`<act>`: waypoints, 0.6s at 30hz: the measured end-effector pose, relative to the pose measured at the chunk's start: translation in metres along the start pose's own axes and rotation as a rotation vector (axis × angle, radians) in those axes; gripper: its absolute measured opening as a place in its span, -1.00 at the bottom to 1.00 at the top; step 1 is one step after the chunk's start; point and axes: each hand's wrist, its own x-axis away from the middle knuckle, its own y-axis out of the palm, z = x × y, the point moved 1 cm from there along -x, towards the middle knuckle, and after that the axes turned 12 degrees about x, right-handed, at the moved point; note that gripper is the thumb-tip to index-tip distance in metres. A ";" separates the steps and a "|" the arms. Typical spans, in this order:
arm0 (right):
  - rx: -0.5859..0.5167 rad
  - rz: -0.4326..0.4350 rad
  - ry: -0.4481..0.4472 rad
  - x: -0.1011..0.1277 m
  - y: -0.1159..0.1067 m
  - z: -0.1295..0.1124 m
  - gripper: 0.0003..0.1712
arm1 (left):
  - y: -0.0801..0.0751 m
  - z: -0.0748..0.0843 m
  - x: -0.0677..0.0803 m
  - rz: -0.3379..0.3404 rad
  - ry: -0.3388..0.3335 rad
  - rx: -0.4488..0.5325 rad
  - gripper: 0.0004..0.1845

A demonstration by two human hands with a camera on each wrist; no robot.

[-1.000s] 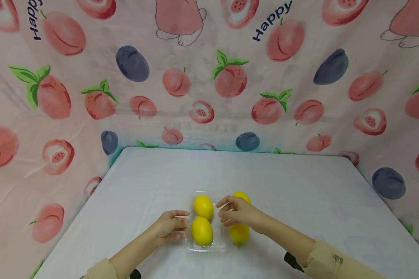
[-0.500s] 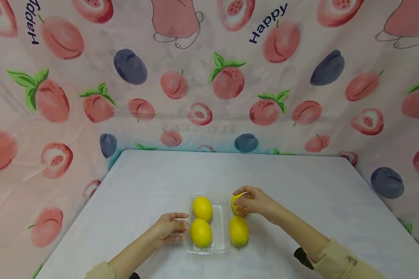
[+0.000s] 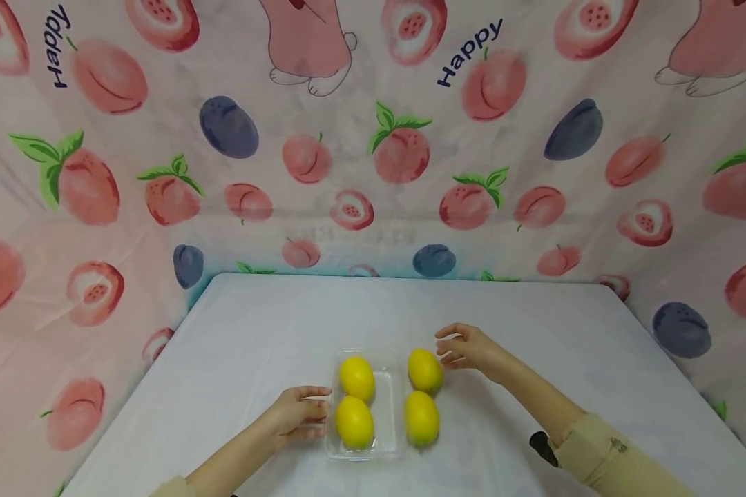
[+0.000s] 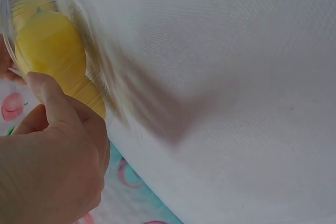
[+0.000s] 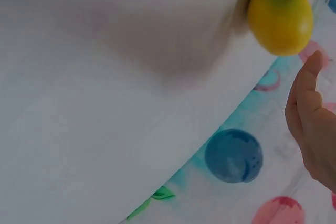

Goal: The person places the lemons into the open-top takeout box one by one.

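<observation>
The biggest thing is the pink cloth [image 3: 348, 117] hanging at the back, with peaches, blue plums and bunny shapes on it. Next comes the wide white desk [image 3: 503, 310]. A person's tan right sleeve [image 3: 609, 455] comes in low on the right, and a bit of the left sleeve [image 3: 177, 486] shows too.

On the near part of the desk lies a clear plastic tray [image 3: 387, 414]. Its left half has lemons in it, and its right half is bare.

The two hands are well apart. The left hand [image 3: 297, 414] is at the tray's left edge, fingers spread and tips against the side, just as it was half a second ago. The right hand [image 3: 472, 352] has changed place: then it was over the back lemon outside the tray, and now it is up and to the right, just beside that lemon, with its fingers loose and a little bent.

The lemons are smallest. Two sit in the tray, the front one [image 3: 354, 422] touching the rear one [image 3: 357, 377]. Two more are on the desk, just right of the tray: the near lemon [image 3: 422, 418] and the back lemon [image 3: 425, 371], which now shows whole.
</observation>
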 end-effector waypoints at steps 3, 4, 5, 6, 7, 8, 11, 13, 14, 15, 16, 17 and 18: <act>0.013 -0.007 0.013 -0.006 0.000 0.005 -0.49 | -0.002 -0.001 0.000 -0.012 0.001 -0.002 -0.57; 0.027 -0.008 0.017 -0.008 0.001 0.007 -0.49 | -0.002 -0.002 0.000 -0.020 0.002 -0.002 -0.56; 0.039 0.002 0.029 -0.009 0.002 0.009 -0.51 | -0.002 -0.002 0.000 -0.027 0.000 -0.002 -0.56; 0.052 0.013 0.038 -0.010 0.004 0.010 -0.53 | -0.002 -0.003 0.000 -0.035 0.001 -0.004 -0.56; 0.063 0.025 0.049 -0.012 0.005 0.011 -0.54 | -0.002 -0.003 -0.001 -0.040 0.004 -0.003 -0.57; 0.076 0.036 0.058 -0.013 0.007 0.011 -0.55 | -0.002 -0.003 -0.001 -0.044 0.007 0.000 -0.57; 0.100 0.062 0.090 -0.018 0.012 0.012 -0.57 | -0.003 -0.004 -0.001 -0.045 0.006 0.002 -0.57; 0.114 0.067 0.114 -0.021 0.016 0.012 -0.58 | -0.004 -0.004 -0.001 -0.043 0.003 0.004 -0.57; 0.124 0.067 0.125 -0.022 0.018 0.012 -0.58 | -0.005 -0.004 0.000 -0.042 0.000 0.005 -0.57; 0.129 0.070 0.136 -0.024 0.019 0.012 -0.59 | -0.005 -0.004 0.000 -0.042 -0.002 0.004 -0.57; 0.137 0.071 0.145 -0.025 0.021 0.012 -0.59 | -0.005 -0.003 0.000 -0.044 -0.003 0.006 -0.57; 0.147 0.074 0.155 -0.026 0.022 0.011 -0.60 | -0.005 -0.003 0.000 -0.045 -0.002 0.008 -0.57; 0.156 0.072 0.159 -0.027 0.023 0.011 -0.59 | -0.005 -0.002 0.000 -0.044 0.000 0.010 -0.57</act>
